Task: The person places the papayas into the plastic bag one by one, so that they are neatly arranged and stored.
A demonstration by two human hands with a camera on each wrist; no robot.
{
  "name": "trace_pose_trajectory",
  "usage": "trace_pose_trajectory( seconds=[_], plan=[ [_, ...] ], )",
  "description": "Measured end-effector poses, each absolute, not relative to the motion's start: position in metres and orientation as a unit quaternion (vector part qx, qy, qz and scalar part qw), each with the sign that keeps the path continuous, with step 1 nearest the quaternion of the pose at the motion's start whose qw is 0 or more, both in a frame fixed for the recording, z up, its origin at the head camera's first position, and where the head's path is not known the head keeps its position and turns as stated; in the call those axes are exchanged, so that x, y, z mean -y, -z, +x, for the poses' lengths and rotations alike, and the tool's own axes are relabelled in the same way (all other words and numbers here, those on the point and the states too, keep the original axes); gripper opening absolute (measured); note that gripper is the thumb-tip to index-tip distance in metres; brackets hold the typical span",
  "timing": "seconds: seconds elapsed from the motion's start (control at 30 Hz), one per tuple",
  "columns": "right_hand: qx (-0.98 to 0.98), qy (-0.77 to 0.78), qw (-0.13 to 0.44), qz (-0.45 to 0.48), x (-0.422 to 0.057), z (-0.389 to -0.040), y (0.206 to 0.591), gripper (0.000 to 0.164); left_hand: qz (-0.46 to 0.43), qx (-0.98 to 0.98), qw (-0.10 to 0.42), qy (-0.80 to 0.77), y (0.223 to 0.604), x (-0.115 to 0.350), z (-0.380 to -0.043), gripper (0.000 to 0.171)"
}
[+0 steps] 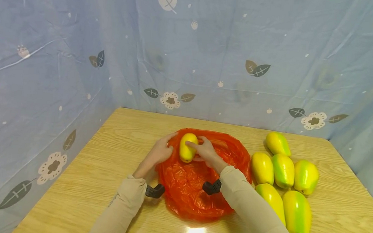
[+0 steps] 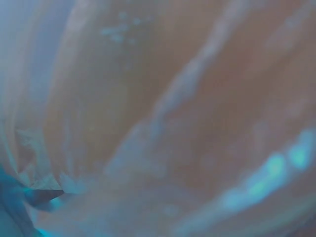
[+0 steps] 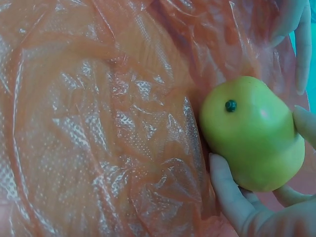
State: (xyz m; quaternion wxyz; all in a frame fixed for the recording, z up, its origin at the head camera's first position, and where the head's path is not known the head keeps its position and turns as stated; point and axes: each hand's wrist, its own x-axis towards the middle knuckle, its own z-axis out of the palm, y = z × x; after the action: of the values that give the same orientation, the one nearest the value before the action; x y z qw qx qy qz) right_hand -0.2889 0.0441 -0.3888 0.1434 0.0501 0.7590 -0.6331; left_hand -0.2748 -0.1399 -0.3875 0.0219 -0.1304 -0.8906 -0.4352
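A red plastic bag (image 1: 194, 189) lies spread wide on the table, its mouth upward. Over its far left part, my right hand (image 1: 207, 151) holds a yellow papaya (image 1: 187, 149) by its side. In the right wrist view the fingers and thumb wrap that papaya (image 3: 252, 133), its dark stem end facing the camera. My left hand (image 1: 162, 151) pinches the bag's left rim. Its fingers (image 3: 291, 22) show at the upper right of the right wrist view, against the film. Blurred, translucent bag film (image 2: 163, 123) fills most of the left wrist view.
To the right of the bag lie several yellow-green papayas (image 1: 282, 170) grouped together, the nearest partly behind my right sleeve (image 1: 252, 204). The wooden table (image 1: 81, 181) ends at a blue patterned curtain (image 1: 203, 60) at the back and left.
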Motion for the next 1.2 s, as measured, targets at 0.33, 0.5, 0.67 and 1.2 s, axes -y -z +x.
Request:
trace_pose_trajectory(
  seconds=[0.33, 0.5, 0.67, 1.2],
  plan=[
    [-0.766, 0.625, 0.136, 0.059, -0.0422, -0.2906, 0.3906, 0.073, -0.106, 0.895, 0.011, 0.434, 0.3840, 0.1412, -0.2727, 0.057],
    [-0.757, 0.635, 0.145, 0.046, -0.0409, -0.2901, 0.3908, 0.074, -0.106, 0.897, 0.009, 0.430, 0.3837, 0.1417, -0.2730, 0.056],
    [-0.752, 0.640, 0.150, 0.042, -0.0410, -0.2895, 0.3905, 0.074, -0.107, 0.895, 0.009, 0.434, 0.3840, 0.1418, -0.2731, 0.056],
    [-0.754, 0.638, 0.151, 0.045, -0.0433, -0.2901, 0.3921, 0.073, -0.132, 0.895, 0.008, 0.426, 0.3803, 0.1488, -0.2735, 0.051]
  ],
)
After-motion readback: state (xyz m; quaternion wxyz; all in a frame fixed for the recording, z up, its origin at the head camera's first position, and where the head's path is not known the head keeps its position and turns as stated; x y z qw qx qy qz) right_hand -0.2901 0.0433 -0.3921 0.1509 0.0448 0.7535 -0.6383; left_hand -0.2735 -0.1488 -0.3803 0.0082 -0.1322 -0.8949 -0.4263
